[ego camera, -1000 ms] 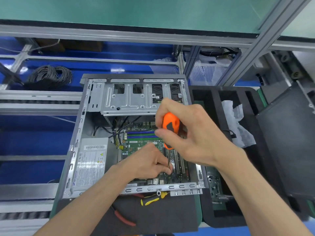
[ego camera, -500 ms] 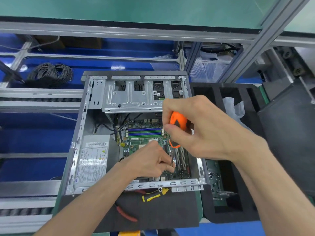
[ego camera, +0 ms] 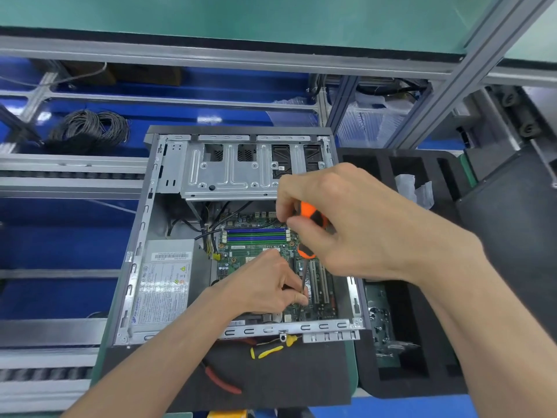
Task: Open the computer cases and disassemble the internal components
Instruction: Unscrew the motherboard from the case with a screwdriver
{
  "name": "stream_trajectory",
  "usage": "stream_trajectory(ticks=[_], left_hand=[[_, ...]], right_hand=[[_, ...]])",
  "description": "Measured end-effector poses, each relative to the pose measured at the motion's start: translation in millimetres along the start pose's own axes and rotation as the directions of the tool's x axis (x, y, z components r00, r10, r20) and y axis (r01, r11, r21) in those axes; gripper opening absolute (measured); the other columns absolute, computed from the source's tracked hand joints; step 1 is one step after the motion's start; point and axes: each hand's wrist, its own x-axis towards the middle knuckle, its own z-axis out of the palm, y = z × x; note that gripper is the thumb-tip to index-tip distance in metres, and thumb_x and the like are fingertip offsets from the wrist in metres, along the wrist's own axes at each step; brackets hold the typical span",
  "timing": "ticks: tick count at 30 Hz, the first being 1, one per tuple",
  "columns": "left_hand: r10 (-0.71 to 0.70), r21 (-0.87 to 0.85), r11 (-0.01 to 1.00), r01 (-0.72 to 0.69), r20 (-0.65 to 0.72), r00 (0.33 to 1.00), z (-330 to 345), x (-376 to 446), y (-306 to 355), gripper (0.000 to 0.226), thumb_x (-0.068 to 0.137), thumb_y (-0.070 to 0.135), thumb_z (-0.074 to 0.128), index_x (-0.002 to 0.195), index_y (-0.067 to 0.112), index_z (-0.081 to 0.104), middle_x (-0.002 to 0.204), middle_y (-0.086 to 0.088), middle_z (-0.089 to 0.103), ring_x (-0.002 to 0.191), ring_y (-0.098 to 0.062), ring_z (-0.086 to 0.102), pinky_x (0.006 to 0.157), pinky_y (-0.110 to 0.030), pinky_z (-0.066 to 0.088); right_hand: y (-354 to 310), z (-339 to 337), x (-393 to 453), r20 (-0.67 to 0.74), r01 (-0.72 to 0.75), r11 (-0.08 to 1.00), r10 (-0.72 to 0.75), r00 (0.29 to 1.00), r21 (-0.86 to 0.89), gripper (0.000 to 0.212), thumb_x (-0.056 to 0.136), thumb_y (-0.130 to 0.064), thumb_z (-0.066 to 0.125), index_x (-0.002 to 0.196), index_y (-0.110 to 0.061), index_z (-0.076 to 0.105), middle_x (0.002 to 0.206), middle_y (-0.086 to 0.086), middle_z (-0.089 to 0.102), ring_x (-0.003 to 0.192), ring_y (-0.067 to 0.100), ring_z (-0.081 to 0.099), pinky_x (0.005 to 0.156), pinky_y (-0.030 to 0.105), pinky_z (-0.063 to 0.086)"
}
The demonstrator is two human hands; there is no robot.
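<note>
An open computer case (ego camera: 141,236) lies on its side in front of me. Inside are a green motherboard (ego camera: 241,260), a grey power supply (ego camera: 165,285) at the lower left and a metal drive cage (ego camera: 229,173) at the top. My right hand (ego camera: 355,230) grips the orange-and-black handle of a screwdriver (ego camera: 312,218). Its shaft points down onto the board near the expansion slots. My left hand (ego camera: 265,285) rests on the board, and its fingertips pinch the lower end of the shaft, hiding the tip.
Yellow-handled and red-handled pliers (ego camera: 268,351) lie on the dark mat (ego camera: 301,378) in front of the case. A black foam tray (ego camera: 407,342) with compartments stands to the right, holding removed parts and a plastic bag (ego camera: 416,191). A coil of black cable (ego camera: 90,131) lies at the back left.
My right hand with the screwdriver has shifted slightly right and the handle has turned in my fingers. My left hand has stayed at the shaft's lower end.
</note>
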Motion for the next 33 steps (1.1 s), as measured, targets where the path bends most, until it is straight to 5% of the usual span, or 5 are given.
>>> stream_trajectory(ticks=[8, 17, 23, 28, 33], left_hand=[[-0.054, -0.043, 0.998, 0.054, 0.013, 0.998, -1.6, 0.2, 2.0, 0.032, 0.083, 0.048, 0.065, 0.092, 0.023, 0.081, 0.078, -0.017, 0.075, 0.072, -0.036, 0.067, 0.073, -0.039, 0.056], [-0.028, 0.032, 0.999, 0.027, 0.037, 0.999, -3.8, -3.2, 3.4, 0.050, 0.079, 0.059, 0.057, 0.086, 0.014, 0.079, 0.068, -0.014, 0.069, 0.074, -0.039, 0.062, 0.067, -0.044, 0.052], [-0.183, -0.023, 0.982, 0.185, 0.057, 0.981, -3.0, -5.6, 1.9, 0.028, 0.082, 0.050, 0.069, 0.096, 0.029, 0.080, 0.090, -0.008, 0.077, 0.090, -0.026, 0.070, 0.082, -0.037, 0.057], [-0.182, -0.025, 0.983, 0.183, 0.046, 0.982, -2.7, -6.2, 6.1, 0.016, 0.084, 0.037, 0.075, 0.091, 0.024, 0.082, 0.088, 0.013, 0.076, 0.088, -0.019, 0.070, 0.079, -0.034, 0.055], [-0.169, -0.064, 0.983, 0.171, 0.039, 0.985, -0.2, -6.5, 5.4, 0.014, 0.083, 0.031, 0.078, 0.090, 0.020, 0.082, 0.092, 0.037, 0.066, 0.092, 0.010, 0.062, 0.083, -0.023, 0.052]], right_hand=[[-5.2, 7.0, 4.8, -0.143, -0.128, 0.966, 0.098, 0.985, -0.223, 0.038, 0.095, -0.060, 0.048, 0.077, -0.027, 0.046, 0.061, -0.007, 0.040, 0.060, 0.025, 0.042, 0.057, 0.036, 0.037], [-4.3, -12.6, -0.5, 0.159, 0.031, 0.999, -0.037, 0.987, 0.041, 0.025, 0.083, -0.010, 0.062, 0.095, -0.030, 0.069, 0.080, -0.010, 0.059, 0.069, 0.005, 0.054, 0.065, 0.029, 0.045], [-15.9, 4.9, 12.8, -0.021, -0.014, 0.969, 0.010, 1.000, -0.245, 0.034, 0.098, -0.055, 0.047, 0.082, -0.025, 0.049, 0.069, -0.006, 0.044, 0.068, 0.026, 0.050, 0.057, 0.034, 0.035], [-9.2, 1.4, 12.0, 0.098, 0.128, 0.978, -0.113, 0.989, -0.163, 0.002, 0.091, -0.024, 0.058, 0.093, -0.024, 0.058, 0.079, -0.005, 0.060, 0.073, 0.015, 0.051, 0.068, 0.039, 0.051], [-8.2, -6.8, 7.1, 0.184, 0.146, 0.989, -0.143, 0.972, -0.003, 0.031, 0.079, -0.015, 0.061, 0.108, -0.027, 0.061, 0.084, -0.004, 0.064, 0.074, 0.007, 0.053, 0.067, 0.039, 0.050]])
